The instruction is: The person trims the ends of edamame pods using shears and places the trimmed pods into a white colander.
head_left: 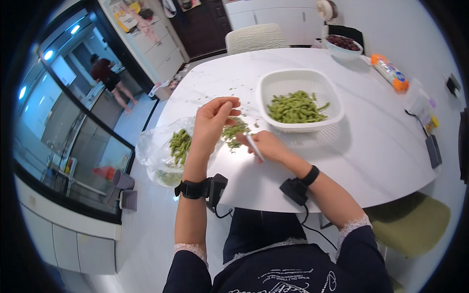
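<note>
My left hand (215,117) is raised over the table, its fingers curled and pressed together; anything between them is too small to make out. Just to its right, my right hand (268,146) is closed around a slim pale tool (254,148), whose kind I cannot tell. Beneath and between the hands lies a heap of green trimmings (235,133). Beyond my right hand stands a white plastic basket (332,115) with green soybean pods (297,108) in it. Left of my left forearm, a clear plastic bag (151,141) holds more pods (181,145).
The white table (376,146) carries a bowl of dark red fruit (343,48), an orange-and-white packet (389,72) and a black device with a cable (433,151) on its right side. Chairs stand at the far side and lower right. A person (108,78) stands in the room at left.
</note>
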Action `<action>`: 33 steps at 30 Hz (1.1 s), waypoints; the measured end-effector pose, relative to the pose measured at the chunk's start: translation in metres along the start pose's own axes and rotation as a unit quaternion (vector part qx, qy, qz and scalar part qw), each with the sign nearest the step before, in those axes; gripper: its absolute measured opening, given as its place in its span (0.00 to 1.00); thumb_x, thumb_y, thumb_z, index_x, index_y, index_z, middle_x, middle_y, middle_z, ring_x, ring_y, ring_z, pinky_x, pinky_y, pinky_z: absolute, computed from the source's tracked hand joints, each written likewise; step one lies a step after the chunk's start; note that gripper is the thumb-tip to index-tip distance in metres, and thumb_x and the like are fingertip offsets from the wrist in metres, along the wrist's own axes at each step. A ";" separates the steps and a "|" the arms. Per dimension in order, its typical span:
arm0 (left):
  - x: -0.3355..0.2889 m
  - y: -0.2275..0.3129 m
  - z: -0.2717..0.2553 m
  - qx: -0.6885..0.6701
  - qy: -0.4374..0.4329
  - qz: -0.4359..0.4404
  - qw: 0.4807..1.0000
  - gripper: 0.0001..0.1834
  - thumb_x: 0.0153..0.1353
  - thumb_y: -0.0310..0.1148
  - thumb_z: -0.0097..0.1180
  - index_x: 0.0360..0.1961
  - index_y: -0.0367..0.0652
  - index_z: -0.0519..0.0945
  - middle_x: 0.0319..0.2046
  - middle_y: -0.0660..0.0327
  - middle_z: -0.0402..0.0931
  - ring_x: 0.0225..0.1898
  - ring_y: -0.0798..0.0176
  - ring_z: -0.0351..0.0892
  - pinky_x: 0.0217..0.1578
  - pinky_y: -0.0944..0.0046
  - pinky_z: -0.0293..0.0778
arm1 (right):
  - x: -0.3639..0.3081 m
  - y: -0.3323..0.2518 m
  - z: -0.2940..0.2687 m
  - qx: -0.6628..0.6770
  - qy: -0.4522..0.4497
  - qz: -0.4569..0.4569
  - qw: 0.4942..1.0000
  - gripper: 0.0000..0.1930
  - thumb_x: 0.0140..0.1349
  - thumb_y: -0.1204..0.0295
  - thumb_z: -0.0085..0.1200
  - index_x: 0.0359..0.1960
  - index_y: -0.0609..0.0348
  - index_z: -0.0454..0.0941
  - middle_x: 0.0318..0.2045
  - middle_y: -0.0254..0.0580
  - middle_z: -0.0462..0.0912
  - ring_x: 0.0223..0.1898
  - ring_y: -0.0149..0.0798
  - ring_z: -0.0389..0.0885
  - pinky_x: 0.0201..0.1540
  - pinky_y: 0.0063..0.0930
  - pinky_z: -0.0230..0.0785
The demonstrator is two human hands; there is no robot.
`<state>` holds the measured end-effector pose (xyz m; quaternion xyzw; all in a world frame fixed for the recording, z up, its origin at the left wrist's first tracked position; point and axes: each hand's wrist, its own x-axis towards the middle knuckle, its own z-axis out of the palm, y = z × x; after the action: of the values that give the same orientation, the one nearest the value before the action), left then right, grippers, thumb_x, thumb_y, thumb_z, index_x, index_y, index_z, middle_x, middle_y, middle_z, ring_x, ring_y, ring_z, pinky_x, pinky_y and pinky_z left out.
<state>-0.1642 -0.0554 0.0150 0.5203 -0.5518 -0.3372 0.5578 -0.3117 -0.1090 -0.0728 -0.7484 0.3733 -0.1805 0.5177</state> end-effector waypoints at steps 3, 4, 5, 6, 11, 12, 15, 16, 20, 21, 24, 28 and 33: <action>-0.013 -0.006 -0.053 0.029 0.074 -0.017 0.997 0.11 0.64 0.32 0.47 0.42 0.39 0.79 0.33 0.64 0.79 0.32 0.74 0.76 0.30 0.75 0.71 | -0.004 -0.003 -0.006 -0.009 0.006 0.014 1.000 0.39 0.51 0.32 0.45 0.18 0.65 0.77 0.14 0.41 0.76 0.14 0.34 0.77 0.20 0.25 0.69; -0.018 -0.012 -0.075 0.057 0.113 -0.032 0.991 0.11 0.65 0.32 0.47 0.42 0.38 0.79 0.32 0.64 0.78 0.30 0.74 0.76 0.28 0.76 0.70 | -0.006 -0.005 -0.006 0.002 0.005 0.007 1.000 0.40 0.51 0.31 0.45 0.17 0.65 0.76 0.12 0.39 0.74 0.13 0.33 0.76 0.19 0.24 0.68; -0.026 -0.022 -0.101 0.087 0.153 -0.048 0.983 0.11 0.65 0.32 0.47 0.42 0.38 0.79 0.31 0.65 0.78 0.29 0.75 0.76 0.27 0.76 0.69 | -0.007 -0.007 -0.003 0.004 -0.004 0.001 1.000 0.40 0.51 0.31 0.45 0.17 0.65 0.76 0.12 0.39 0.74 0.13 0.33 0.76 0.19 0.24 0.68; -0.037 -0.036 -0.131 0.133 0.165 -0.056 0.976 0.11 0.63 0.30 0.49 0.40 0.37 0.79 0.29 0.64 0.78 0.28 0.75 0.75 0.26 0.76 0.70 | -0.006 -0.009 0.002 0.005 -0.006 0.007 1.000 0.40 0.51 0.31 0.45 0.17 0.65 0.75 0.12 0.38 0.73 0.13 0.33 0.75 0.18 0.24 0.68; -0.058 -0.081 -0.164 0.241 0.196 -0.116 0.943 0.10 0.55 0.28 0.54 0.38 0.35 0.79 0.26 0.62 0.78 0.27 0.72 0.75 0.27 0.74 0.71 | 0.001 -0.004 0.003 -0.002 0.002 0.037 0.999 0.40 0.50 0.30 0.45 0.15 0.64 0.74 0.10 0.35 0.70 0.11 0.32 0.73 0.15 0.24 0.65; -0.060 -0.087 -0.159 0.307 0.180 -0.064 0.932 0.10 0.53 0.28 0.56 0.37 0.36 0.80 0.26 0.58 0.79 0.27 0.67 0.76 0.28 0.69 0.73 | 0.000 -0.005 0.003 -0.006 0.000 0.037 0.999 0.40 0.50 0.30 0.45 0.15 0.64 0.74 0.10 0.35 0.70 0.11 0.32 0.73 0.15 0.24 0.65; -0.059 -0.088 -0.126 0.347 0.144 -0.048 0.926 0.14 0.47 0.31 0.62 0.37 0.41 0.80 0.30 0.51 0.77 0.34 0.55 0.76 0.38 0.59 0.73 | -0.003 -0.007 0.000 -0.039 0.005 0.043 0.998 0.40 0.50 0.30 0.44 0.15 0.63 0.73 0.09 0.35 0.69 0.11 0.31 0.73 0.15 0.24 0.65; -0.062 -0.093 -0.119 0.434 0.150 0.006 0.889 0.15 0.46 0.31 0.62 0.37 0.42 0.80 0.32 0.51 0.75 0.37 0.53 0.74 0.42 0.57 0.70 | -0.004 -0.010 0.002 -0.036 0.001 0.036 0.999 0.39 0.51 0.30 0.44 0.15 0.63 0.73 0.09 0.34 0.69 0.11 0.31 0.73 0.15 0.23 0.64; -0.058 -0.097 -0.110 0.485 0.150 0.024 0.861 0.11 0.46 0.30 0.61 0.33 0.42 0.78 0.34 0.53 0.71 0.41 0.50 0.70 0.47 0.55 0.66 | -0.005 -0.010 0.001 -0.043 -0.003 0.030 0.999 0.39 0.52 0.31 0.43 0.15 0.62 0.73 0.08 0.33 0.68 0.11 0.30 0.73 0.15 0.22 0.63; -0.058 -0.097 -0.113 0.482 0.148 0.026 0.863 0.10 0.46 0.28 0.61 0.32 0.41 0.77 0.33 0.53 0.71 0.38 0.52 0.72 0.43 0.57 0.69 | -0.005 -0.010 0.001 -0.043 -0.004 0.029 0.999 0.39 0.52 0.31 0.43 0.15 0.62 0.73 0.08 0.33 0.68 0.11 0.30 0.73 0.15 0.22 0.63; -0.062 -0.086 -0.122 0.367 0.183 -0.039 0.911 0.06 0.50 0.27 0.59 0.29 0.39 0.75 0.30 0.56 0.74 0.29 0.60 0.74 0.31 0.63 0.71 | -0.005 -0.010 0.004 -0.031 -0.001 0.032 0.999 0.39 0.51 0.30 0.43 0.15 0.62 0.73 0.08 0.32 0.68 0.10 0.30 0.72 0.15 0.23 0.63; -0.061 -0.071 -0.139 0.152 0.200 -0.082 0.964 0.04 0.57 0.28 0.56 0.30 0.39 0.74 0.26 0.65 0.79 0.29 0.75 0.75 0.25 0.73 0.68 | -0.007 -0.008 0.003 -0.026 0.007 0.023 0.999 0.39 0.51 0.30 0.43 0.16 0.62 0.74 0.08 0.33 0.68 0.11 0.30 0.73 0.16 0.23 0.64; -0.060 -0.062 -0.127 -0.104 0.161 -0.101 0.976 0.07 0.60 0.31 0.55 0.39 0.43 0.75 0.33 0.63 0.79 0.33 0.73 0.77 0.29 0.75 0.72 | -0.009 -0.015 0.001 -0.043 -0.008 0.036 0.998 0.39 0.51 0.31 0.45 0.17 0.62 0.75 0.09 0.33 0.70 0.11 0.30 0.74 0.16 0.22 0.65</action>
<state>-0.0388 0.0144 -0.0405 0.5600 -0.3616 -0.3585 0.6535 -0.3113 -0.0993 -0.0587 -0.7576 0.4030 -0.1400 0.4940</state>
